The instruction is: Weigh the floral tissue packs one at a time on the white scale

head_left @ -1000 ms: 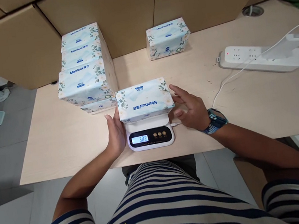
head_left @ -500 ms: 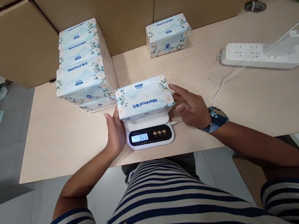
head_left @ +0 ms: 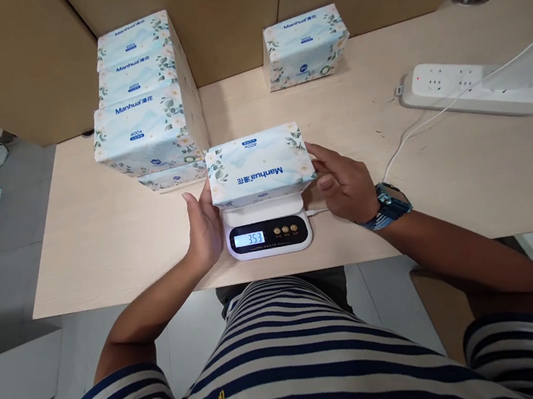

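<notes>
A tissue pack [head_left: 257, 161] with a flower print and upside-down lettering rests on a white digital scale [head_left: 234, 253], covering most of its platform. The lit display [head_left: 248, 239] reads what looks like 3.53. My left hand [head_left: 202, 224] is at the pack's left side, thumb raised and apart, its other fingers partly hidden by the pack. At the right side is my right hand [head_left: 349, 182], wearing a watch, with fingers extended to the pack's edge and the thumb apart. Both hands look open; whether they press on the pack I cannot tell.
Several matching tissue packs [head_left: 138, 121] are stacked at the back left. A single pack [head_left: 305, 47] stands against the cardboard boxes [head_left: 224, 28]. On the right lies a white power strip [head_left: 448, 87] with a white cable [head_left: 403, 140] crossing the table [head_left: 106, 247].
The camera view has shifted slightly, so the objects at the back appear higher. The hands keep their places beside the pack, and the display reading is the same.
</notes>
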`<state>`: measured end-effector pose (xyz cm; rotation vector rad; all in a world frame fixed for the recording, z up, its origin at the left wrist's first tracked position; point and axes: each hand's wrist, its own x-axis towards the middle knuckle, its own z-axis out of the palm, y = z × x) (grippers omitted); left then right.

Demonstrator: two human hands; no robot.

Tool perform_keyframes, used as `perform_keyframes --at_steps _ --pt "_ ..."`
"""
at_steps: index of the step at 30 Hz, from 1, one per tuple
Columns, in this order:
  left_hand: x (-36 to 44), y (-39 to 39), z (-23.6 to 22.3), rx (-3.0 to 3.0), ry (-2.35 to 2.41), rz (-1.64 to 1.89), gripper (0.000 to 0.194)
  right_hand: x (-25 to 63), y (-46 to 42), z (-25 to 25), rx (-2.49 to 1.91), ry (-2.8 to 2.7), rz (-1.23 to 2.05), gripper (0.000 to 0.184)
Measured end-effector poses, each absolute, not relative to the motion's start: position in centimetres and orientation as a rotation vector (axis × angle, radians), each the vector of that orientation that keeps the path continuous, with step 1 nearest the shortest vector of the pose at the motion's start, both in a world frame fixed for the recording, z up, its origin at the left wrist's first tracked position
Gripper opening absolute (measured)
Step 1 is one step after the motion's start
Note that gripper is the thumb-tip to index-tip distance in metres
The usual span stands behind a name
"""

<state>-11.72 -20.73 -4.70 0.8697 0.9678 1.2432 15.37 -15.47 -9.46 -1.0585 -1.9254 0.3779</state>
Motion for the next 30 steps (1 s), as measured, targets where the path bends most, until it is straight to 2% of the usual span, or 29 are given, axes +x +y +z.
perform_keyframes --at_steps 16,30 --pt "-11.93 -20.70 -4.82 0.897 0.962 1.254 0.096 15.59 -15.21 -10.35 -0.889 -1.902 0.254 0.064" --pt "-11.86 -20.63 -4.63 0.923 0.973 1.248 0.095 15.87 -15.30 -10.03 -0.934 -1.882 0.449 0.074"
